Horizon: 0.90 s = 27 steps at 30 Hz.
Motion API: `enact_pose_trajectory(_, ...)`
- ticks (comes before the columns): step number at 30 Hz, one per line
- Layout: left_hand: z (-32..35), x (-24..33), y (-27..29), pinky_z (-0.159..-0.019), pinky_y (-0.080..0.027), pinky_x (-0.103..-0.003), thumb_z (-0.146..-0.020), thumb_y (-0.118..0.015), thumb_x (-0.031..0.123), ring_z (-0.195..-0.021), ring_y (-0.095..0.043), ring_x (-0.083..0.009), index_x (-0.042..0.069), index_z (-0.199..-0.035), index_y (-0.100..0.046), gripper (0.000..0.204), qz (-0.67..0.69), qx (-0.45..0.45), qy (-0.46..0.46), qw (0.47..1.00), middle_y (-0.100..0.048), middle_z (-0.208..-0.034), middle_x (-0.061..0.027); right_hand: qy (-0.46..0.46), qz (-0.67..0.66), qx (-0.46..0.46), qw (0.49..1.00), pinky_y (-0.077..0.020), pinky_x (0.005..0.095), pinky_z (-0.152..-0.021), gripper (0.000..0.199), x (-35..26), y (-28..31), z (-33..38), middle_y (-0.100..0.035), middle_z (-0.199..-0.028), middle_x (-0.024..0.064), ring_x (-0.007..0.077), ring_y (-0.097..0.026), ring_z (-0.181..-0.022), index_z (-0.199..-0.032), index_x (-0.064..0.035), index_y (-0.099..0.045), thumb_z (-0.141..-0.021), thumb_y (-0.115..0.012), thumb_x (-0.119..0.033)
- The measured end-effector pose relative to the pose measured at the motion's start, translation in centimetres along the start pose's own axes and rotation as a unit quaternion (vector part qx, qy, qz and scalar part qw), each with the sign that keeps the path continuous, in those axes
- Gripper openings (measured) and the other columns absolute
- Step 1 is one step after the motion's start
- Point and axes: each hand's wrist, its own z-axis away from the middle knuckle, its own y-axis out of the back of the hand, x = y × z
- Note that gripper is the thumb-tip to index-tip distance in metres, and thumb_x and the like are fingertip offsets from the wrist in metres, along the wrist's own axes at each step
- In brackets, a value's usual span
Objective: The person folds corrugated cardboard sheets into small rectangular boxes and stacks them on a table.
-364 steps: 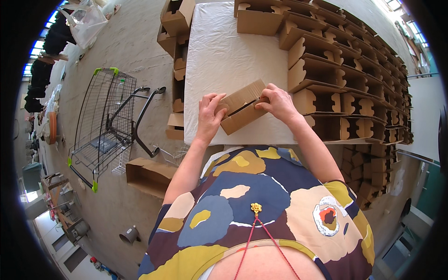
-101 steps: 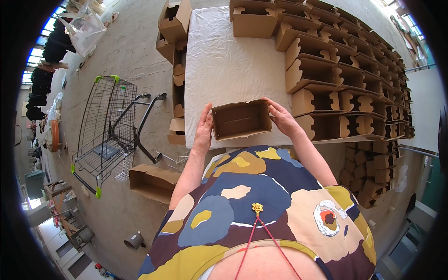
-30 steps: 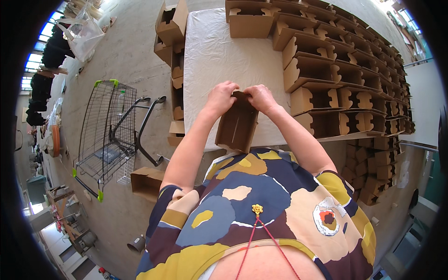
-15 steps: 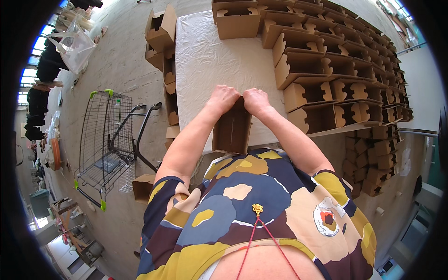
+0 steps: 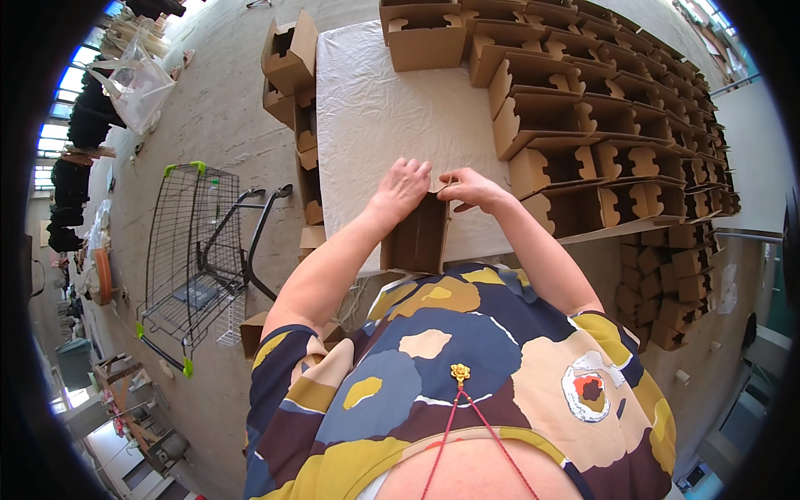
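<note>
A brown cardboard box (image 5: pixel 416 239) with its top uncovered stands against my body at the near edge of the table. My left hand (image 5: pixel 402 187) is curled over the box's far left corner, its fingers bent onto the cardboard. At the far right corner, my right hand (image 5: pixel 475 190) pinches the edge between thumb and index finger while its other fingers stand a little apart. The flaps under both hands are partly hidden.
A white cloth-covered table (image 5: pixel 400 108) lies ahead. Rows of formed cardboard boxes (image 5: pixel 546 121) fill its right side, and more boxes (image 5: pixel 292 62) line its left edge. A wire shopping cart (image 5: pixel 196 250) stands at left; boxes are piled (image 5: pixel 667 275) below right.
My right hand has loosened from a fist into a pinch and shifted slightly right. My left hand has come a little nearer with its fingers less tightly curled. The box stays in place.
</note>
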Motion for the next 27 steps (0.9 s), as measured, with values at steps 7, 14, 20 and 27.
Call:
enact_pose_trajectory(7, 1.0, 0.3, 1.0, -0.089, -0.051, -0.041, -0.091, -0.060, 0.022, -0.113, -0.063, -0.0267, 0.002, -0.122, -0.061, 0.037, 0.151, -0.106, 0.077, 0.980, -0.059, -0.134, -0.0104, -0.012, -0.036, 0.031, 0.999, -0.0579, 0.0346, -0.083, 0.066, 0.7, -0.7, -0.1, -0.062, -0.124, 0.0111, 0.0202, -0.062, -0.107, -0.142, -0.0009, -0.053, -0.081, -0.067, -0.024)
enact_pose_trajectory(14, -1.2, -1.6, 2.3, -0.087, -0.056, -0.044, -0.089, -0.064, 0.036, -0.104, -0.070, -0.0286, 0.013, -0.108, -0.075, 0.032, 0.250, -0.209, 0.162, 0.931, -0.074, -0.108, -0.0096, -0.032, -0.024, 0.059, 0.997, -0.0586, 0.0351, -0.081, 0.058, -0.2, -1.9, -0.8, -0.065, -0.113, 0.0106, 0.0192, -0.063, -0.100, -0.136, -0.0010, -0.059, -0.082, -0.061, -0.021)
enact_pose_trajectory(20, -2.8, -0.1, 1.1, -0.088, -0.052, -0.040, -0.088, -0.067, 0.037, -0.108, -0.067, -0.0235, 0.020, -0.103, -0.077, 0.025, 0.128, -0.223, 0.131, 0.957, -0.075, -0.107, -0.0030, -0.037, -0.008, 0.085, 0.996, -0.0582, 0.0364, -0.081, 0.057, 1.2, -1.8, -1.8, -0.067, -0.111, 0.0090, 0.0189, -0.064, -0.099, -0.140, -0.0015, -0.055, -0.087, -0.057, -0.022)
enact_pose_trajectory(27, -2.7, -1.2, 1.4, -0.094, -0.046, -0.038, -0.081, -0.075, 0.031, -0.115, -0.061, -0.0228, 0.020, -0.110, -0.074, 0.031, 0.119, -0.207, 0.118, 0.964, -0.071, -0.115, -0.0022, -0.008, -0.069, 0.012, 0.997, -0.0525, 0.0412, -0.095, 0.071, 0.1, -1.2, 0.8, -0.058, -0.137, 0.0133, 0.0251, -0.056, -0.124, -0.143, -0.0044, -0.054, -0.088, -0.069, -0.047)
